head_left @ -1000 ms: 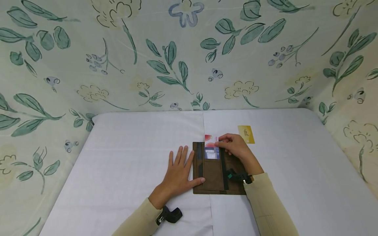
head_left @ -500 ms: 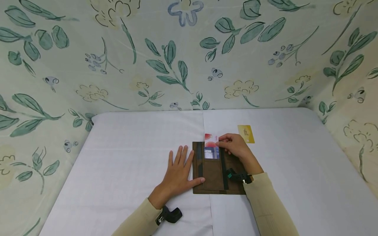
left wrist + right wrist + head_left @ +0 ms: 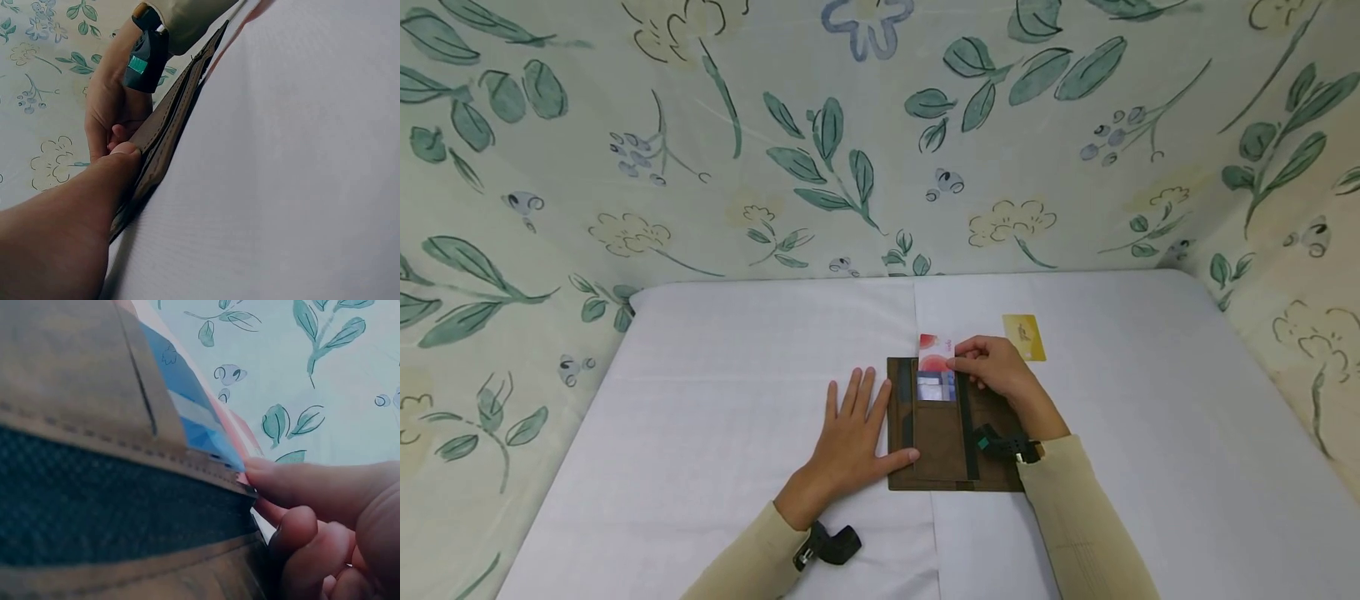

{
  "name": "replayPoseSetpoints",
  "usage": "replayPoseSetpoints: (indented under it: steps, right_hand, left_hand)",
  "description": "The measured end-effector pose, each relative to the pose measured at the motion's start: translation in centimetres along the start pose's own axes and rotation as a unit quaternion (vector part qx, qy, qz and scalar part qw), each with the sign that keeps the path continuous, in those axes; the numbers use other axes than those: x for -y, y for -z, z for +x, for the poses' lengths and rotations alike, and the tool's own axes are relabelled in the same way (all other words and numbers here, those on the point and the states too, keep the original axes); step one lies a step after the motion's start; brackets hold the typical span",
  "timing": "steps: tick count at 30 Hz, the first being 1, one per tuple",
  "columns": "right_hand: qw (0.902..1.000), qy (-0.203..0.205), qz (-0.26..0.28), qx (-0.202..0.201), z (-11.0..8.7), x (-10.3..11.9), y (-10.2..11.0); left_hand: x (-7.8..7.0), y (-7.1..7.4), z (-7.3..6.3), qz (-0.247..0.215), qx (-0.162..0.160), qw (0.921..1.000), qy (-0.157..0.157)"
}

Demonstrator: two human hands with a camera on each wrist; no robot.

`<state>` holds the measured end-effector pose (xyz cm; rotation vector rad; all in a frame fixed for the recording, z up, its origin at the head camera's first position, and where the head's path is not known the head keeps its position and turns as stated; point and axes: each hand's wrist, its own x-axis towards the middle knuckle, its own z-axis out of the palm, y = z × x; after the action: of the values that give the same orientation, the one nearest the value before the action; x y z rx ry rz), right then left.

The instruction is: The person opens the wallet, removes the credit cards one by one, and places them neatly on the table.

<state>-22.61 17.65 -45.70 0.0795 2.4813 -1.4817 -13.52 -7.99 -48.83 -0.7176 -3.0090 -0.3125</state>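
Observation:
An open brown wallet (image 3: 936, 442) lies on the white cloth. A blue-and-white card (image 3: 935, 387) sits in its upper pocket. Behind that, a white card with red and pink shapes (image 3: 934, 343) sticks up past the wallet's top edge. My right hand (image 3: 997, 368) pinches this card at its right edge; in the right wrist view the thumb (image 3: 275, 481) presses its corner, and the fingers behind are partly hidden. Fingers spread, my left hand (image 3: 848, 442) rests on the cloth at the wallet's left edge, its thumb (image 3: 125, 150) laid over the wallet.
A yellow card (image 3: 1025, 337) lies on the cloth just beyond the right hand. White cloth covers the table (image 3: 737, 358). Behind it hangs a leaf-and-flower patterned curtain (image 3: 850, 150). Both wrists carry black camera mounts (image 3: 833, 543).
The red-and-white card has slid slightly upward out of the wallet, with the right hand still pinching it. The blue card and the left hand keep their places.

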Motion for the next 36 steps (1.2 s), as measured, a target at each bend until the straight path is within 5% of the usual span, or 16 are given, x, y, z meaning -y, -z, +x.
replayPoseSetpoints:
  steps: [36]
  right_hand:
    - [0.997, 0.028, 0.072, -0.004, -0.02, -0.75, 0.1]
  left_hand:
    - [-0.15, 0.26, -0.07, 0.003, 0.0, 1.0, -0.001]
